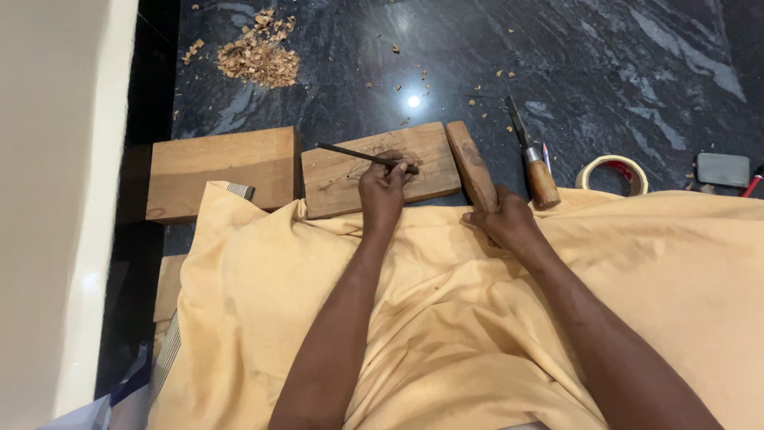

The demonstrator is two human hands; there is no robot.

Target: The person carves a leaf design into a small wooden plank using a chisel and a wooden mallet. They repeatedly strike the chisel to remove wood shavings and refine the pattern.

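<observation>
My left hand (383,189) is closed around a thin dark carving tool (354,154), whose tip rests on a rectangular wooden board (430,151) with faint drawn lines. The board lies on the dark floor just past my cloth-covered lap. Beside it, my right hand (508,221) grips the near end of a long rounded wooden mallet (471,163), which lies against the board's right edge.
A larger wooden plank (219,167) lies to the left. A wooden-handled chisel (532,163), a roll of tape (611,173) and a grey stone block (723,169) sit to the right. A pile of wood shavings (259,56) is on the dark marble floor (621,72). Yellow cloth (446,318) covers my lap.
</observation>
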